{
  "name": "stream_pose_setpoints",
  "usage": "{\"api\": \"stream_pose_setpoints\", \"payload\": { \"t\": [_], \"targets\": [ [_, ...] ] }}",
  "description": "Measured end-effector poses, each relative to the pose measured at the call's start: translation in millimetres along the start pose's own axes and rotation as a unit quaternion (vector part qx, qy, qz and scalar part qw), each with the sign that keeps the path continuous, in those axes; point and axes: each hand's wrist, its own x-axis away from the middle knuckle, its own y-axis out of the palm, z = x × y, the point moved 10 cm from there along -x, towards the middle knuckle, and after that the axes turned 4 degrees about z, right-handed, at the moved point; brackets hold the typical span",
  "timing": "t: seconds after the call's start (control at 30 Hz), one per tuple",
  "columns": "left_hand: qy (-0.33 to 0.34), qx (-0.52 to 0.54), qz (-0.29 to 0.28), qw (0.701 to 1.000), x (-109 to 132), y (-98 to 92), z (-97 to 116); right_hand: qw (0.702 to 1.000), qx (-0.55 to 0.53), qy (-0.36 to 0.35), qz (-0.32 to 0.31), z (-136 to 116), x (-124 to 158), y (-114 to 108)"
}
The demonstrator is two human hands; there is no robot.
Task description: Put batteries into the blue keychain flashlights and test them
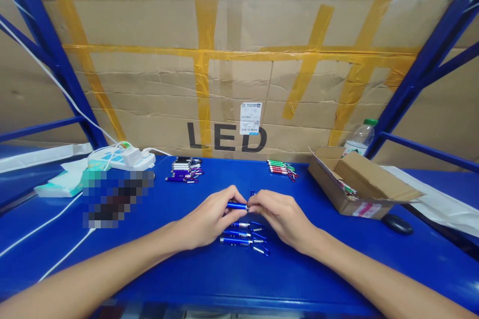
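Reaching in over the near edge of the surface point(239, 284) with both bare forearms, meeting at the middle. Pinching one blue torch point(236, 205) between the two hands: left hand point(209, 219) clenching its grip around the barrel, right hand point(279, 217) closing its grip on the silver end, beside a small blue clip sticking up. Holding the torch just above the surface, over a blue row point(239, 234) of like torches lying side by side right under the knuckles, three or so, clips pointing right.

Judging progress from the lie of things: looking well under way, not finished. Lying already grouped further back, a dark pile point(183, 169) of black, silver and purple torches to the left and a green pile point(281, 168) of green and red ones to the right, both well apart from the hands and near the cardboard point(149, 84) wall. Sitting open at the right, a box point(359, 184), seemingly showing a few more pieces at its mouth — too small for counting.

Standing behind the box, a bottle point(359, 137). Lying just beside the box, nearer the camera, a mouse point(397, 224). Resting at the far left, a power strip point(125, 158), white cables trailing toward the near edge.
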Motion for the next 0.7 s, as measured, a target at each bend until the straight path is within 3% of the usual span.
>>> {"api": "stream_pose_setpoints", "payload": {
  "t": [0.13, 0.2, 0.27, 0.4, 0.47, 0.5, 0.57, 0.7],
  "targets": [
    [0.028, -0.034, 0.01, 0.999, 1, -2.4, 3, 0.991, -0.08, 0.107, -0.013, 14, -2, 4],
    [0.053, -0.057, 0.013, 0.997, 2, -2.7, 5, 0.972, -0.149, 0.182, -0.023, 25, 0, 11],
    [0.083, -0.079, 0.01, 0.993, 3, -1.7, 8, 0.931, -0.254, 0.259, -0.036, 35, 4, 22],
    [0.128, -0.114, -0.004, 0.985, 6, 2.2, 15, 0.815, -0.44, 0.368, -0.087, 43, 15, 47],
    [0.133, -0.113, -0.003, 0.985, 6, 2.0, 17, 0.784, -0.473, 0.389, -0.099, 44, 18, 51],
    [0.127, -0.105, 0.001, 0.986, 5, 1.1, 17, 0.784, -0.475, 0.389, -0.096, 45, 17, 51],
    [0.097, -0.079, 0.012, 0.992, 3, -1.8, 14, 0.816, -0.445, 0.363, -0.072, 48, 13, 44],
    [0.018, -0.013, 0.032, 0.999, -2, -6.3, 6, 0.953, -0.215, 0.212, -0.016, 38, 0, 14]
  ]
}}
